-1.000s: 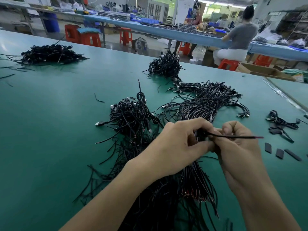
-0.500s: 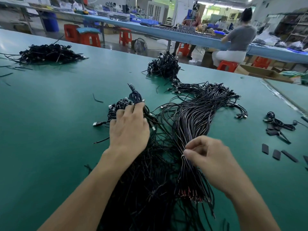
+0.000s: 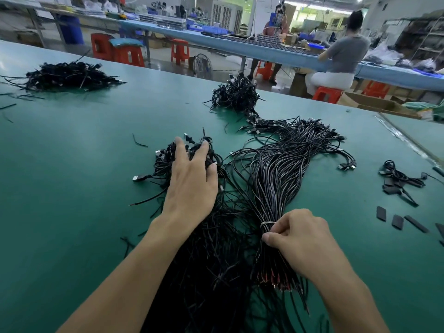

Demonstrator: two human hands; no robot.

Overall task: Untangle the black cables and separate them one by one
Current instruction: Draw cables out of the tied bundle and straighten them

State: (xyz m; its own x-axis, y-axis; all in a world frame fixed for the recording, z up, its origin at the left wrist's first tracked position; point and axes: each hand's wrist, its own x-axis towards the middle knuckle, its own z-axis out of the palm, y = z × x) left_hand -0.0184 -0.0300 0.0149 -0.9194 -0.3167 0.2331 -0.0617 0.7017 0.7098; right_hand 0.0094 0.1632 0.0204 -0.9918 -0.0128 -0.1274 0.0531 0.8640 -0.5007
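The left hand [image 3: 192, 183] lies just left of the frame's centre, fingers spread and nearly straight, resting flat on a tangled clump [image 3: 165, 162] of black cables with metal plugs sticking out. It grips nothing. The right hand [image 3: 300, 239] sits lower right of centre with its fingers curled and the thumb pressed in, pinching the tied bundle [image 3: 278, 174] right beside the pale band [image 3: 268, 224] that cinches it. Above the band the bundle's strands fan out toward the upper right and end in plugs; below the hand, its bare red-tipped ends [image 3: 274, 281] show. Between and under the two forearms, a loose heap [image 3: 216, 272] of black cables runs down to the bottom edge, touching both the clump and the bundle.

All of it rests on a green surface [image 3: 72, 188]. A separate pile [image 3: 67, 76] lies at the upper left, well apart, and another pile [image 3: 236, 94] sits above the centre, near the bundle's plug ends. At the right edge are a small knot of cables [image 3: 398, 176] and a few flat black strips [image 3: 396, 221]. In the upper right background a seated person [image 3: 341, 61] faces away at a long blue bench, with red stools [image 3: 179, 51] nearby
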